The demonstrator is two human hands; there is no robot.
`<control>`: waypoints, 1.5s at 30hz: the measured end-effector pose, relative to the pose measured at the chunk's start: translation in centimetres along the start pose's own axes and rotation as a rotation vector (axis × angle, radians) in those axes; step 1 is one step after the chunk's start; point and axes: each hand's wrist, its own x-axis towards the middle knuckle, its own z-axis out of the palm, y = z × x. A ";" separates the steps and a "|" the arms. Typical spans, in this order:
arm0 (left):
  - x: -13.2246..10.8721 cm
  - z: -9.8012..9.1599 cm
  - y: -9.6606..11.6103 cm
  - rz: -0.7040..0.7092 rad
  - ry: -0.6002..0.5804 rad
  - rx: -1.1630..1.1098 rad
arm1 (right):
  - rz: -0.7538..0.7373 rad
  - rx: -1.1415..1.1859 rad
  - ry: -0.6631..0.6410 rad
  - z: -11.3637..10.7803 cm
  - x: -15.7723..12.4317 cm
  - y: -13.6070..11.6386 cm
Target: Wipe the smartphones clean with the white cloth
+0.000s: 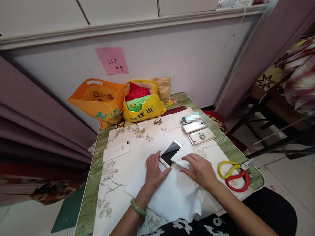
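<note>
Slim white phone [171,151], dark screen up, lay on soft white cloth [167,197], middle of green wood-look bench [88,198]. Left hand [155,170] gripped phone's 7 o'clock end; right hand [200,169] kinda pinched cloth flap over its 4 o'clock side. Red-and-yellow-handled scissors [245,167] chilled near 3 o'clock.

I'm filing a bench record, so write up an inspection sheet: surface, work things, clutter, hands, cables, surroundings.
Surface: green table, flower-patterned cover.
Work things: dark-screened phone on white cloth, a flap partly over it.
Clutter: scissors, orange bag, yellow bag, white phone, gold phone, silver phone.
Hands: left hand at the phone's near end; right hand at the flap.
Cables: possible thin cord hanging off the ledge.
Surroundings: pink note on the wall; another person's plaid clothing at right.
</note>
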 end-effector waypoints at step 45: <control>-0.1 0.2 -0.5 -0.015 0.004 -0.030 | -0.325 -0.006 -0.224 6.9 3.8 0.3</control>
